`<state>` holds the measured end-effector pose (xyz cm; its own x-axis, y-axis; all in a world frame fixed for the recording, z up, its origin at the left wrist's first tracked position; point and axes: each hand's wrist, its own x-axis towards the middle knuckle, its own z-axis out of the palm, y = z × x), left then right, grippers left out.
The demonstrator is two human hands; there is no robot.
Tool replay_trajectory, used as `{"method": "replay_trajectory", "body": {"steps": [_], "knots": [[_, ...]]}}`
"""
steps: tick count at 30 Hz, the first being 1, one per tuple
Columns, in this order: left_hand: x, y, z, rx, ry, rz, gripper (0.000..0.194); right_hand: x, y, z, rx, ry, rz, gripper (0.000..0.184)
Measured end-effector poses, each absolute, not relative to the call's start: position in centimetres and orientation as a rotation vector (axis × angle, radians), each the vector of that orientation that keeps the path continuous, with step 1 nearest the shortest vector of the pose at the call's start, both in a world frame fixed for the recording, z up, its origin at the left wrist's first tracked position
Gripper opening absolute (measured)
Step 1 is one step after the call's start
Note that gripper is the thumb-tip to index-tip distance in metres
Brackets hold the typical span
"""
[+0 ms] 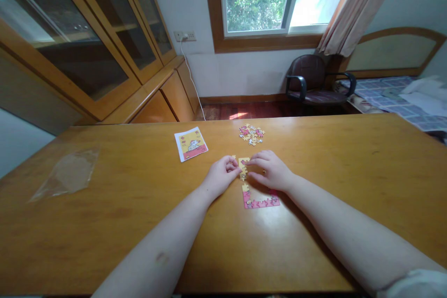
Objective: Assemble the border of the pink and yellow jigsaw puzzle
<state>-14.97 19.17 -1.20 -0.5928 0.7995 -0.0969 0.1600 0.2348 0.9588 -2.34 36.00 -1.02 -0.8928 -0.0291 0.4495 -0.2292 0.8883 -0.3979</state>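
Observation:
My left hand (222, 176) has its fingers curled and its thumb and fingertips against the left edge of a short yellow strip of joined jigsaw pieces (243, 176). From the other side, my right hand (271, 171) reaches over with fingers spread, its index fingertip touching the strip's upper part. Just below lies a pink jigsaw border section (261, 204) with a yellow piece at its upper left; a narrow gap separates it from the strip. The right hand covers part of the border's right side. A small loose yellow piece (233, 156) lies just beyond my left fingers.
A pile of loose jigsaw pieces (252, 134) lies near the far edge of the wooden table (139, 242). A printed picture card (191, 144) is left of it. A clear plastic bag (68, 172) lies at the left. Beyond stand a cabinet (146, 79) and an armchair (309, 79).

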Motion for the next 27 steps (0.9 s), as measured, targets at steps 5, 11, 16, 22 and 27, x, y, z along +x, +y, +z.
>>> {"method": "replay_trajectory", "body": {"steps": [5, 11, 16, 22, 27], "knots": [[-14.5, 19.3, -1.2, 0.890, 1.884, 1.383, 0.019, -2.3, 36.0, -1.0, 0.253, -2.629, 0.645, 0.017], [-14.5, 19.4, -1.1, 0.901, 1.877, 1.396, 0.017, -2.4, 36.0, -0.9, 0.258, -2.654, 0.648, 0.017], [-14.4, 19.4, -1.2, 0.918, 1.886, 1.381, 0.017, -2.3, 35.8, -0.8, 0.275, -2.657, 0.653, 0.018], [-14.5, 19.2, -1.2, 1.075, 2.141, 1.257, 0.014, -2.8, 37.2, -1.6, 0.125, -2.637, 0.633, 0.012], [-14.6, 19.1, -0.6, 1.251, 2.388, 1.066, 0.018, -3.3, 39.2, -2.6, -0.233, -2.584, 0.677, 0.008]]}}
